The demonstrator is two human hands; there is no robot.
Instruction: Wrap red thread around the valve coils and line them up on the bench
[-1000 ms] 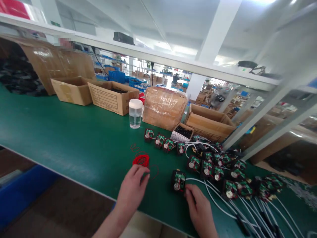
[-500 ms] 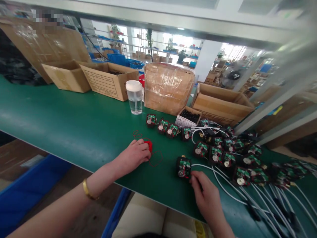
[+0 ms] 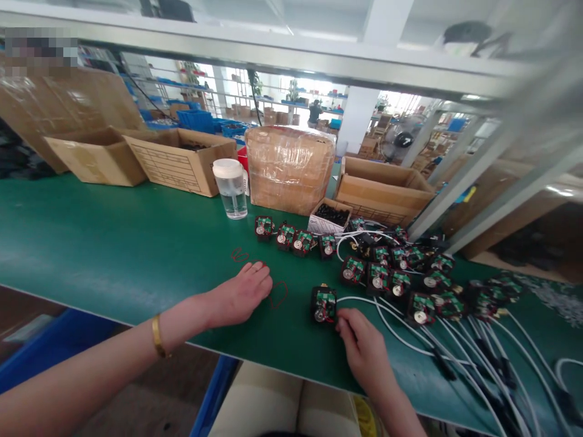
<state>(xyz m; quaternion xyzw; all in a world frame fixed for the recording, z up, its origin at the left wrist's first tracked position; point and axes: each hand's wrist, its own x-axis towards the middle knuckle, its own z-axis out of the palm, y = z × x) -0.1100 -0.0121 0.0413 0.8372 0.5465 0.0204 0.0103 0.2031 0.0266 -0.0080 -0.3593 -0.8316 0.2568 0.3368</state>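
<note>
My left hand [image 3: 240, 292] lies on the green table [image 3: 113, 243] with its fingers closed over a pile of red wire loops, which it hides. Two loose red loops show beside it, one [image 3: 279, 294] to the right and one [image 3: 239, 254] behind. My right hand [image 3: 362, 346] pinches the near edge of a small black module with a green circuit board [image 3: 323, 304], from which a white cable [image 3: 392, 325] runs right.
Many like modules [image 3: 396, 273] with white cables crowd the table's right side. A row of them [image 3: 294, 238] stands behind. A clear jar with a white lid [image 3: 231, 188], a wrapped package [image 3: 290, 167], cardboard boxes [image 3: 180, 159] and a small box of black parts [image 3: 328, 217] line the back.
My left hand has slid forward over the red wire pile and now covers it. The right hand stays at the module. The view has dropped and shifted.
</note>
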